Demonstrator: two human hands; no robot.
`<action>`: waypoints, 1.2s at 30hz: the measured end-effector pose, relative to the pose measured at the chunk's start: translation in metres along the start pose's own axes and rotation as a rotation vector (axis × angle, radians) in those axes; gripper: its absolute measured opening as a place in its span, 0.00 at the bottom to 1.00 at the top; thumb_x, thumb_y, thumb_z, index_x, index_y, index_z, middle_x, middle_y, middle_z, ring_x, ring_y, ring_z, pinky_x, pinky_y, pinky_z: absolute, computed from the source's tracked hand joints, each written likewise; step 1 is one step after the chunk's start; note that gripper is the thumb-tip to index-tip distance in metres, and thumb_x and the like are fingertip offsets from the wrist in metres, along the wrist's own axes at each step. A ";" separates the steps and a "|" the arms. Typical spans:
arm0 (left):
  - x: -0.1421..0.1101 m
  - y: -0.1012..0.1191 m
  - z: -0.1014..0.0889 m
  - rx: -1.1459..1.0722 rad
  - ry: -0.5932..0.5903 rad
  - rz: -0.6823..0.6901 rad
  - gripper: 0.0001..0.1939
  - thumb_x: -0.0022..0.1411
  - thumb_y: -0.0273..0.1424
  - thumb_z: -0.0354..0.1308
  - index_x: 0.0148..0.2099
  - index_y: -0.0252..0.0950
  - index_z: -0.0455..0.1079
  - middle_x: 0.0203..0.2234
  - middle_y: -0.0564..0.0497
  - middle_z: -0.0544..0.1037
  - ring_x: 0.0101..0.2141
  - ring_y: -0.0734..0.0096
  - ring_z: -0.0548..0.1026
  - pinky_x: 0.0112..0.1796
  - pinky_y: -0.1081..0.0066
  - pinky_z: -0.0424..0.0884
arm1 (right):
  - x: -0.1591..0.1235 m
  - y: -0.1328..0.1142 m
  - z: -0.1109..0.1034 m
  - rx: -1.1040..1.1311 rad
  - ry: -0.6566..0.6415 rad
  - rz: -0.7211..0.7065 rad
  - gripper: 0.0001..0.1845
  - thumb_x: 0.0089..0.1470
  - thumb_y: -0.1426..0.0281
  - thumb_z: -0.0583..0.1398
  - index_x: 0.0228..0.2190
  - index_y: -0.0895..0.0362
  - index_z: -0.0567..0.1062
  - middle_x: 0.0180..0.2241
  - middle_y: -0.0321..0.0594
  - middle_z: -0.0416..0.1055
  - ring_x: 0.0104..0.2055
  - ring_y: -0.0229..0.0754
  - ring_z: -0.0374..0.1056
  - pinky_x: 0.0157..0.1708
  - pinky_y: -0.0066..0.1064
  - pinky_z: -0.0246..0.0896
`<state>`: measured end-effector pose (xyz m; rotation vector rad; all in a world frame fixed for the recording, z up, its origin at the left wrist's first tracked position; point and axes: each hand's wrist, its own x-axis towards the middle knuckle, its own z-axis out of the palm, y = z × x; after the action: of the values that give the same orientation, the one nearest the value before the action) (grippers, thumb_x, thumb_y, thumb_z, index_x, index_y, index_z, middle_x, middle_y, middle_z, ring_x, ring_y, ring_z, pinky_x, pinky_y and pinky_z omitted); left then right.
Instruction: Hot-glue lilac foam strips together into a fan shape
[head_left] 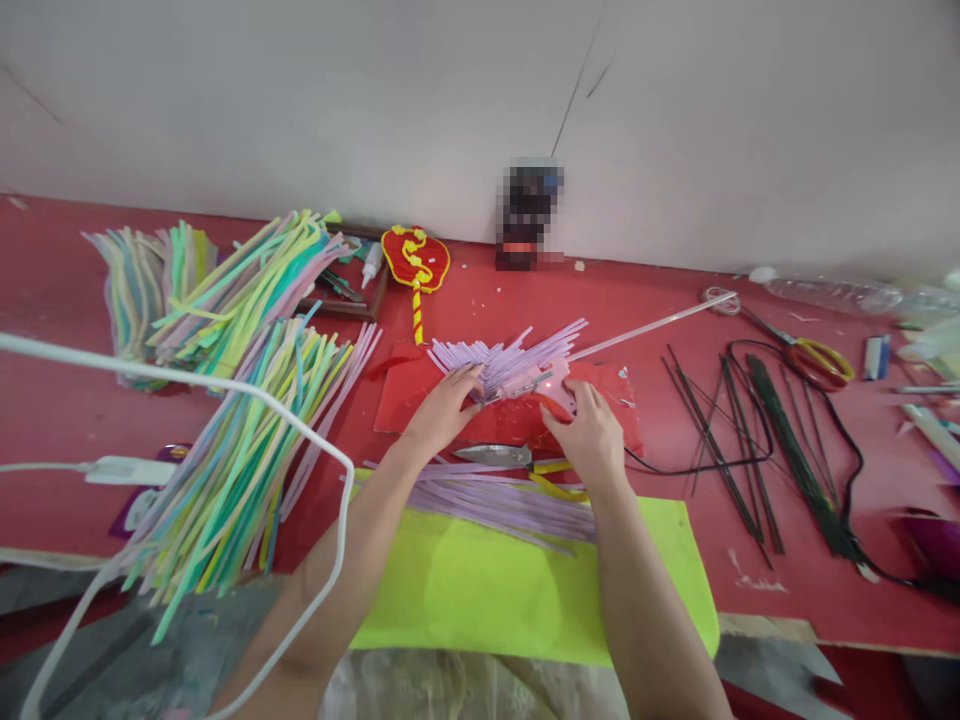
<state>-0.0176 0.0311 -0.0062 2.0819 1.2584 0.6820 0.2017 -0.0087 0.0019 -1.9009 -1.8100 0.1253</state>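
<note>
My right hand (pixel 589 430) is wrapped around a pink hot glue gun (pixel 551 380) with an orange trigger. Its nozzle points left, and a long clear glue stick (pixel 652 325) runs out of its back to the upper right. At the nozzle's tip, my left hand (pixel 448 400) pinches the lower ends of a fan of light purple pipe cleaners (pixel 469 355). The fan lies over a red board (pixel 401 400). Just below the hands are pliers with yellow handles (pixel 551 490), a folding knife-like blade (pixel 495 455) and loose purple pipe cleaners (pixel 487 505) on a yellow-green sheet (pixel 480 590).
Bundles of multicoloured pipe cleaners (pixel 240 440) cover the left side. A white cable (pixel 315 430) crosses in front. A red and yellow fan-shaped ornament (pixel 416 265) lies behind. Dark green wires (pixel 795 450), scissors (pixel 821 362) and a plastic bottle (pixel 840 293) are at right.
</note>
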 end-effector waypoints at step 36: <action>0.000 -0.004 0.002 -0.005 0.006 0.013 0.05 0.57 0.23 0.55 0.37 0.35 0.68 0.58 0.43 0.64 0.60 0.63 0.59 0.59 0.56 0.57 | 0.000 0.012 -0.001 0.077 -0.024 0.050 0.18 0.51 0.62 0.55 0.43 0.56 0.67 0.42 0.47 0.70 0.43 0.49 0.66 0.41 0.38 0.62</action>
<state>-0.0187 0.0319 -0.0102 2.0875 1.2462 0.6973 0.2132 -0.0085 -0.0022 -1.8989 -1.7484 0.2326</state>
